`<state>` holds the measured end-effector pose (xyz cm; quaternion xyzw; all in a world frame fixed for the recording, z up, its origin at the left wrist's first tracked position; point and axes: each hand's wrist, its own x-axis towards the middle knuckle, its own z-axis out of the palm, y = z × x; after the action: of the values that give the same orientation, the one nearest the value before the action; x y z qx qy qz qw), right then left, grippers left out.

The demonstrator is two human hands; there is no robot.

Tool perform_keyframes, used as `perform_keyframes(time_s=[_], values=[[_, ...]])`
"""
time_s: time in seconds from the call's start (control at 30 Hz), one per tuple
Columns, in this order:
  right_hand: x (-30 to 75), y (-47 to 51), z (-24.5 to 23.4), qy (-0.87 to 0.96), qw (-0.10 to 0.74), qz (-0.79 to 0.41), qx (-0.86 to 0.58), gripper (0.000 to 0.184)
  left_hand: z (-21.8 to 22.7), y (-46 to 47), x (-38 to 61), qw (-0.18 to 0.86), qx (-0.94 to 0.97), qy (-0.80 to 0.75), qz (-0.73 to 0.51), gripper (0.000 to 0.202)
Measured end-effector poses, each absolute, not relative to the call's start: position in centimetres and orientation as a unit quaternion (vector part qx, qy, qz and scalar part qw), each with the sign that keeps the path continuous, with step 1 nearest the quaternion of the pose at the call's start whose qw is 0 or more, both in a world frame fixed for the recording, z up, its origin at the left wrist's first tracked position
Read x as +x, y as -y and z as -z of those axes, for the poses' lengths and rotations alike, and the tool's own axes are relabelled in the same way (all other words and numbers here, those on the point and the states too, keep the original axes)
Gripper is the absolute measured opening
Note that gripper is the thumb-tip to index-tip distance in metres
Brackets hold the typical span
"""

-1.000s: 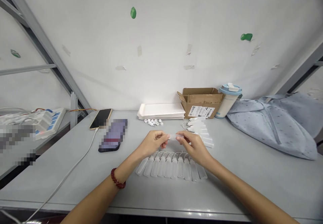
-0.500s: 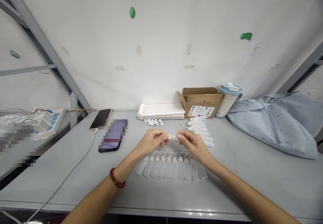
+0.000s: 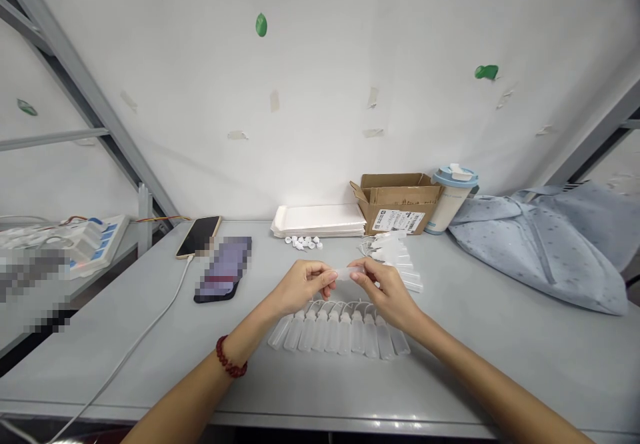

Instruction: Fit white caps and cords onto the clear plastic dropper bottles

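Observation:
Between my two hands, a small translucent plastic bottle (image 3: 345,273) is held sideways above the table. My left hand (image 3: 307,284) pinches its left end and my right hand (image 3: 384,287) pinches the other, so both ends are covered by fingers. Just below lies a row of several similar clear bottles (image 3: 345,334) with white tops and thin curved tubes or cords. Behind my right hand, more translucent bottles (image 3: 400,256) lie in a pile. Small white caps (image 3: 305,243) are scattered beyond my left hand.
A stack of white padded envelopes (image 3: 320,220), an open cardboard box (image 3: 400,207) and a blue-lidded tumbler (image 3: 450,201) stand along the wall. A light-blue fabric bag (image 3: 535,251) lies right. Two phones (image 3: 199,236) and a white cable (image 3: 150,331) lie left.
My fingers have shifted on the bottle, and more of its body shows between them. Both hands have dropped very slightly. The things on the table are unmoved.

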<state>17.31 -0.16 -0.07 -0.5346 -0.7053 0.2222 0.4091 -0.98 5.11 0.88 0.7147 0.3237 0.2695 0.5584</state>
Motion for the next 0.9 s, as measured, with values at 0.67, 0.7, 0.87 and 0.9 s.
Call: perform_keyframes(time_s=[0.67,0.7,0.87,0.9], values=[[17.5,-0.6,0.3,0.566,0.451,-0.447,-0.526,0.040,-0.1,-4.2,-0.4,0.293,0.848,-0.314,-0.310,0.019],[17.4,-0.6,0.3,0.568,0.448,-0.445,-0.527,0.040,-0.1,-4.3,-0.4,0.297,0.848,-0.317,-0.305,0.019],[17.7,-0.8,0.0,0.612,0.437,-0.334,-0.569,0.032,0.1,-5.9,-1.3,0.284,0.846,-0.339,-0.299,0.017],[17.9,-0.8,0.0,0.617,0.439,-0.305,-0.577,0.031,0.3,-6.5,-1.7,0.257,0.847,-0.355,-0.301,0.016]])
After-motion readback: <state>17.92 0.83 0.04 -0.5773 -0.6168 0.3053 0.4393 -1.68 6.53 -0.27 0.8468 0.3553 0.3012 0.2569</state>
